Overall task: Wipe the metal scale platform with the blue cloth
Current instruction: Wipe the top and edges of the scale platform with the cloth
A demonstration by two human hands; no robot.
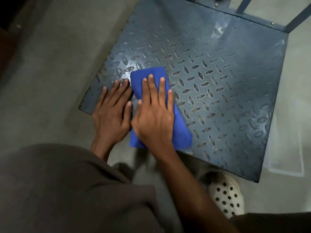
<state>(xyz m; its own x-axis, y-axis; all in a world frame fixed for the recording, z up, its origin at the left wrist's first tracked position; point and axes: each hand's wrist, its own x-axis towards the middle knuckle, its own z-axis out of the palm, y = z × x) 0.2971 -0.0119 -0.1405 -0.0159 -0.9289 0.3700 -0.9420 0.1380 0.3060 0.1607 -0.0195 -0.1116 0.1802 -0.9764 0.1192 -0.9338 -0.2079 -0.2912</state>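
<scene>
The metal scale platform (pixel 210 78) is a dark grey checker-plate square lying low on the floor. A folded blue cloth (pixel 143 76) lies on its near left part. My right hand (pixel 154 115) presses flat on the cloth with straight fingers, covering its middle. My left hand (pixel 111 111) rests flat on the bare plate just left of the cloth, fingers spread, at the platform's near left edge.
Grey concrete floor (pixel 58 73) surrounds the platform. Metal frame bars (pixel 296 15) rise from the far right corner. A white perforated shoe (pixel 226 197) stands by the near edge. Dark clothing (pixel 67 190) fills the lower left.
</scene>
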